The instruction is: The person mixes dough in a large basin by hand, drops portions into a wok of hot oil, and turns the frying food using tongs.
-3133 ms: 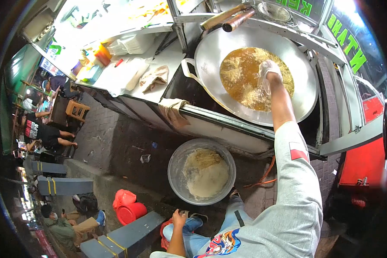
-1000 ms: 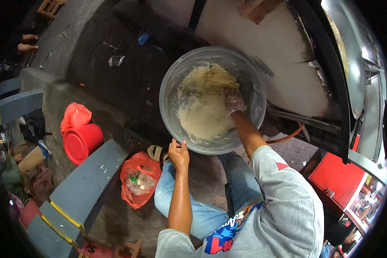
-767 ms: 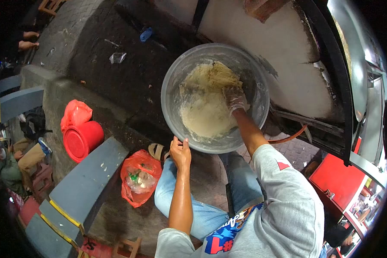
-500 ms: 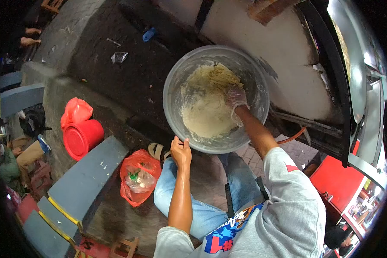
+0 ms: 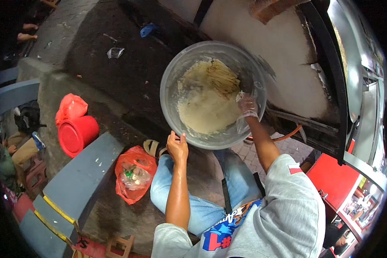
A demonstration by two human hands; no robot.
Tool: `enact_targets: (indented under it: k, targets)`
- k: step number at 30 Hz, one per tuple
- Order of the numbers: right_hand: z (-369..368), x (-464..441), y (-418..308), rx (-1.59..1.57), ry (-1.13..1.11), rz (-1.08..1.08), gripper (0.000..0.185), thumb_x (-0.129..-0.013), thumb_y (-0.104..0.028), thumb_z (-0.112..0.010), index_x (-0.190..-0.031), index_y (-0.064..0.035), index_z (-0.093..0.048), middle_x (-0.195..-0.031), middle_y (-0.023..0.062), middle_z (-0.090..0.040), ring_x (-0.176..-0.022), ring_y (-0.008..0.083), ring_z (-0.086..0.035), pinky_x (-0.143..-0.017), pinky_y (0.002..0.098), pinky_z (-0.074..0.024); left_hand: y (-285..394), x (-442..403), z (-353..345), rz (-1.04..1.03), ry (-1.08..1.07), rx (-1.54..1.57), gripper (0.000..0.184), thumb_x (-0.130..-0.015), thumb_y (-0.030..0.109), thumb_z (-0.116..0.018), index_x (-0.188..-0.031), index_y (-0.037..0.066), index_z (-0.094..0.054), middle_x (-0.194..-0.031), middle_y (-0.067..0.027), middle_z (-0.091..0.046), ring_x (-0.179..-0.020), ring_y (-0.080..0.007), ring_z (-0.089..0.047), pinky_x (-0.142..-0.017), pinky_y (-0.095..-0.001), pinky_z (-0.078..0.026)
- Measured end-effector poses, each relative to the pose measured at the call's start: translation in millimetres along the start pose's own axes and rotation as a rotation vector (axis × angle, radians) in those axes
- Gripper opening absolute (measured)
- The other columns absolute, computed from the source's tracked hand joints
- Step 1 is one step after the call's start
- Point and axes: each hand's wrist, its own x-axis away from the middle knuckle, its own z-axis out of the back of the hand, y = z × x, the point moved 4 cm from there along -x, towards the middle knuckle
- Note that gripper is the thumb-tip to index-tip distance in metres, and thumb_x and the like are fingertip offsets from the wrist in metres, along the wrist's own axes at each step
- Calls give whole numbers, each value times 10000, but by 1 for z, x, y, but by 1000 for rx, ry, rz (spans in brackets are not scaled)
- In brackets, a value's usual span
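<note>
A large grey basin (image 5: 169, 71) holds pale flour (image 5: 204, 114). On the flour's far right side lies a yellowish, stringy clump (image 5: 223, 79) coated in wet batter or flour. My left hand (image 5: 177, 147) grips the basin's near-left rim, thumb and fingertips against the edge. Inside the basin at the right, my right hand (image 5: 248, 105) wears a clear plastic glove and is beside the clump, apart from it. Its fingers are bunched and partly hidden by the glove, so I cannot tell whether anything is in them.
Left of my legs sit a red plastic bag (image 5: 135, 174), a red bucket (image 5: 78, 134) and a grey bench (image 5: 79, 176). A sooty pale panel (image 5: 284, 64) with a dark frame rises beyond the basin at the right. Another person's leg (image 5: 26, 155) shows at far left.
My right hand has drawn back from the stringy clump toward the basin's right wall, uncovering more of the clump. My left hand stays at the rim. The whole view has shifted slightly.
</note>
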Motion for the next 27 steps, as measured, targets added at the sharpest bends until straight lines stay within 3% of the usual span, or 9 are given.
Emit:
enact_targets:
  k: [8,10,13,19,22,24,27]
  targets:
    - [-32,-1,-52,19,450,59,392,-882,-327,-526,-1175,-73,-575,-953,94,-647,-867,217,-647,-793,367,-517,2,2,-1,-3,10,19,368,-762,134,-712,-1019,-99,-588,-726,-134,-519,-659,-304,-540,-627,-398,-422]
    - [-44,-12,-57,126,452,22,418,-878,-343,-541,-1197,-76,-572,-950,88,-650,-862,207,-653,-788,364,-521,0,3,-1,-16,12,18,378,-764,133,-712,-1033,-100,-585,-721,-133,-517,-659,-299,-541,-627,-399,-423]
    - [-54,-23,-61,344,341,-40,393,-887,-351,-531,-1169,-82,-583,-988,107,-639,-939,214,-625,-852,369,-487,-2,3,-1,-21,0,4,399,-764,136,-713,-1055,-102,-582,-718,-135,-520,-663,-299,-546,-621,-400,-425]
    - [24,21,-55,-64,61,64,259,-865,-264,-547,-1007,-67,-639,-1048,124,-623,-1012,241,-580,-873,376,-458,6,2,2,-4,16,16,373,-765,135,-708,-1020,-108,-585,-715,-141,-528,-652,-305,-554,-609,-402,-423]
    - [50,41,-68,467,-74,395,179,-836,-197,-574,-917,-61,-659,-1054,116,-623,-1042,237,-573,-876,361,-458,2,0,0,-64,93,43,179,-762,100,-698,-835,-17,-584,-583,-94,-504,-533,-219,-508,-550,-370,-402]
    - [9,31,-47,356,-81,349,220,-856,-220,-534,-920,-61,-672,-1056,127,-637,-1016,278,-594,-877,379,-473,2,0,0,-73,77,25,190,-759,108,-700,-811,-21,-570,-587,-99,-502,-537,-231,-509,-550,-376,-400]
    - [17,33,-55,39,-262,110,261,-884,-232,-488,-982,-65,-663,-1078,130,-638,-1025,289,-596,-884,385,-478,13,1,6,-77,73,21,209,-756,116,-702,-787,-26,-552,-595,-108,-498,-544,-249,-510,-550,-383,-396]
